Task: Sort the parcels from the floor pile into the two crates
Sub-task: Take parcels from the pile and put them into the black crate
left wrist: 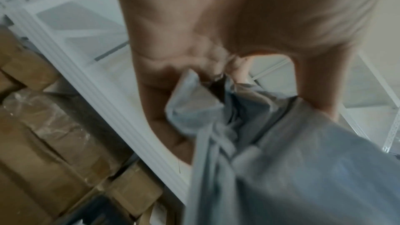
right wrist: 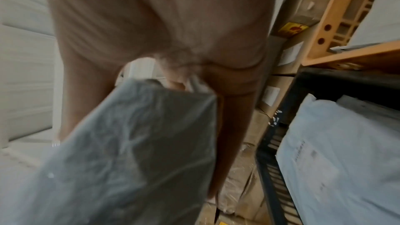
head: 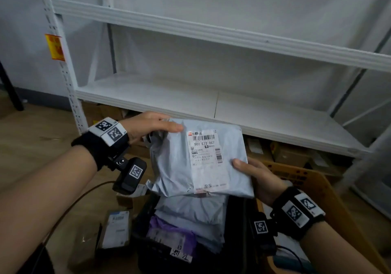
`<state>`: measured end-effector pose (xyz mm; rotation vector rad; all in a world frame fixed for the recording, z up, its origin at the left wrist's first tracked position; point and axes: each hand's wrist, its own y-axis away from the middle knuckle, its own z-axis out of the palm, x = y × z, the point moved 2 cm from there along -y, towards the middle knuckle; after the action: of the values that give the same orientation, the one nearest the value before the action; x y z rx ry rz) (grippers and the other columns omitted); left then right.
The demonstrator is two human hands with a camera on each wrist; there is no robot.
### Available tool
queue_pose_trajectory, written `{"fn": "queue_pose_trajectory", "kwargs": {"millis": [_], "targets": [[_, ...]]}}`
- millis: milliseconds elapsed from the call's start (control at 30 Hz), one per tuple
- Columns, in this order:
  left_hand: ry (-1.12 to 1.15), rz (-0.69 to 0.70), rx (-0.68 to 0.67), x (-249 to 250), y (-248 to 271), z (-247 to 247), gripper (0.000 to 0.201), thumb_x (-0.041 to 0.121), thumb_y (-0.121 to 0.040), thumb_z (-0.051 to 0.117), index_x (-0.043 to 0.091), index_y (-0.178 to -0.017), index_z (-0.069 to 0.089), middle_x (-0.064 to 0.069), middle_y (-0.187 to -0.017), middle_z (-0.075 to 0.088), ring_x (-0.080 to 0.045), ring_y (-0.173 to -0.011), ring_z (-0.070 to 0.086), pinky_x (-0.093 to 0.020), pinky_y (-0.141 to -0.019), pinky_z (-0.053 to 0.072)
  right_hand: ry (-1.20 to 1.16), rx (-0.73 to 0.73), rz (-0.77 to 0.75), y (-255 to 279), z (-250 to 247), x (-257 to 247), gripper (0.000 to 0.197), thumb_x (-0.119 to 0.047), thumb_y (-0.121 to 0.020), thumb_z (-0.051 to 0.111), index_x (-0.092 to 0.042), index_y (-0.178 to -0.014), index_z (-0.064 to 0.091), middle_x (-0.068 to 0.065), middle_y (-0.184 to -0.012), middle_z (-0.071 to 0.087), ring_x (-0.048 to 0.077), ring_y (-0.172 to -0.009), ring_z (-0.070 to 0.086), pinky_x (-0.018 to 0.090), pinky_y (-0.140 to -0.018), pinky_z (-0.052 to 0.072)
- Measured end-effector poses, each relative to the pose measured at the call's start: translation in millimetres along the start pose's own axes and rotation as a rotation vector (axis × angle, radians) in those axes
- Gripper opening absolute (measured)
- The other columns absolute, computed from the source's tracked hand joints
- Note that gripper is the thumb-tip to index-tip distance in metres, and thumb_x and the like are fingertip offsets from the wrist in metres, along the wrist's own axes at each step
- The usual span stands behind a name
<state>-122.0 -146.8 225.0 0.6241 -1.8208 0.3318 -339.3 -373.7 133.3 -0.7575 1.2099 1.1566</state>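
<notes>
I hold a grey plastic mailer parcel [head: 175,163] with a white shipping label [head: 206,159] face up, above the black crate [head: 146,216]. My left hand [head: 148,126] grips its crumpled top left corner, thumb on top. My right hand [head: 257,176] holds the right edge, thumb on the label side and fingers underneath. The left wrist view shows the bunched grey mailer [left wrist: 281,160] between thumb and fingers. In the right wrist view the same grey mailer [right wrist: 134,151] is pinched too. The black crate holds several grey mailers [head: 196,214] and a purple one [head: 169,233]. An orange crate [head: 313,180] stands to its right.
A white metal shelf unit [head: 211,102] stands straight ahead, with cardboard boxes [head: 289,153] under its lowest board. More boxes and small parcels [head: 116,229] lie on the wooden floor left of the black crate. A cable [head: 69,208] runs from my left wrist camera.
</notes>
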Motion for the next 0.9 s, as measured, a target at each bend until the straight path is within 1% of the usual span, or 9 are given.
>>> {"fn": "queue_pose_trajectory", "kwargs": {"millis": [67,133,200,333,467,633,767,833,900], "targets": [[0.046,0.009,0.121,-5.7,-7.2,15.2,0.07,0.051,-0.061,0.08,0.01,-0.117,0.066,-0.013,-0.114,0.069,-0.035,-0.111,0.061,-0.039,-0.086,0.052,-0.026,0.027,0.006,6.9,-3.7,12.1,0.056,-0.031,-0.073,0.087,-0.007,-0.121,0.07,0.019,-0.129,0.067,0.034,-0.115,0.067,0.036,-0.087,0.058],[0.217,-0.026,0.232,-17.8,-10.5,28.5,0.075,0.051,-0.062,0.077,0.018,-0.127,0.058,-0.004,-0.121,0.065,-0.022,-0.11,0.062,-0.033,-0.083,0.053,-0.035,0.091,-0.028,9.9,-6.8,19.4,0.05,-0.029,-0.074,0.085,-0.012,-0.12,0.072,0.016,-0.127,0.068,0.033,-0.116,0.067,0.038,-0.089,0.058],[0.326,-0.091,0.228,-36.1,-10.8,41.1,0.063,0.049,-0.071,0.074,0.019,-0.124,0.058,-0.004,-0.122,0.066,-0.014,-0.102,0.067,-0.037,-0.083,0.055,-0.047,0.165,-0.054,11.0,-11.2,23.6,0.051,-0.03,-0.074,0.084,-0.015,-0.121,0.071,0.013,-0.126,0.07,0.032,-0.116,0.067,0.043,-0.096,0.056],[0.338,-0.175,0.159,-64.5,-6.1,63.0,0.034,0.023,-0.088,0.066,0.009,-0.119,0.061,-0.012,-0.114,0.067,-0.019,-0.093,0.069,-0.029,-0.059,0.059,-0.068,0.259,-0.069,11.7,-16.4,26.1,0.064,-0.033,-0.071,0.086,-0.016,-0.129,0.064,0.009,-0.124,0.071,0.029,-0.114,0.068,0.041,-0.093,0.057],[0.308,-0.161,0.22,-75.7,-10.1,65.7,0.015,0.011,-0.087,0.067,0.012,-0.102,0.063,-0.005,-0.089,0.07,-0.005,-0.06,0.07,-0.018,-0.044,0.051,-0.047,0.266,-0.061,11.2,-15.7,27.9,0.06,-0.029,-0.075,0.083,-0.017,-0.129,0.063,0.007,-0.124,0.071,0.028,-0.114,0.068,0.043,-0.098,0.053],[0.322,-0.133,0.223,-86.8,-18.7,62.5,0.021,0.013,-0.085,0.07,0.012,-0.104,0.064,-0.007,-0.091,0.072,-0.008,-0.064,0.071,-0.021,-0.049,0.054,-0.052,0.301,-0.04,4.5,-13.4,27.4,0.058,-0.028,-0.076,0.08,-0.016,-0.13,0.062,0.006,-0.122,0.072,0.028,-0.114,0.068,0.044,-0.098,0.053],[0.325,-0.101,0.282,-106.7,-27.4,63.6,0.011,0.03,-0.092,0.062,0.022,-0.097,0.068,-0.003,-0.098,0.07,-0.01,-0.077,0.071,-0.024,-0.056,0.056,-0.078,0.362,-0.001,-3.5,-15.6,30.6,0.055,-0.028,-0.078,0.079,-0.014,-0.129,0.063,0.005,-0.119,0.074,0.027,-0.111,0.07,0.042,-0.092,0.057],[0.117,-0.133,0.321,-131.9,-31.4,64.2,0.022,0.036,-0.096,0.055,0.022,-0.11,0.066,-0.002,-0.112,0.067,-0.017,-0.099,0.065,-0.029,-0.077,0.053,-0.104,0.414,0.007,-7.6,-19.3,33.5,0.048,-0.024,-0.083,0.077,-0.013,-0.127,0.063,0.005,-0.116,0.075,0.024,-0.104,0.073,0.035,-0.077,0.061],[-0.177,-0.245,0.185,-169.0,-30.5,70.6,0.038,0.031,-0.097,0.055,0.012,-0.13,0.054,-0.008,-0.128,0.059,-0.027,-0.116,0.057,-0.028,-0.088,0.044,-0.128,0.465,0.019,-9.6,-24.4,37.8,0.04,-0.019,-0.088,0.074,-0.013,-0.126,0.063,0.005,-0.112,0.076,0.021,-0.096,0.075,0.03,-0.067,0.061]]}}
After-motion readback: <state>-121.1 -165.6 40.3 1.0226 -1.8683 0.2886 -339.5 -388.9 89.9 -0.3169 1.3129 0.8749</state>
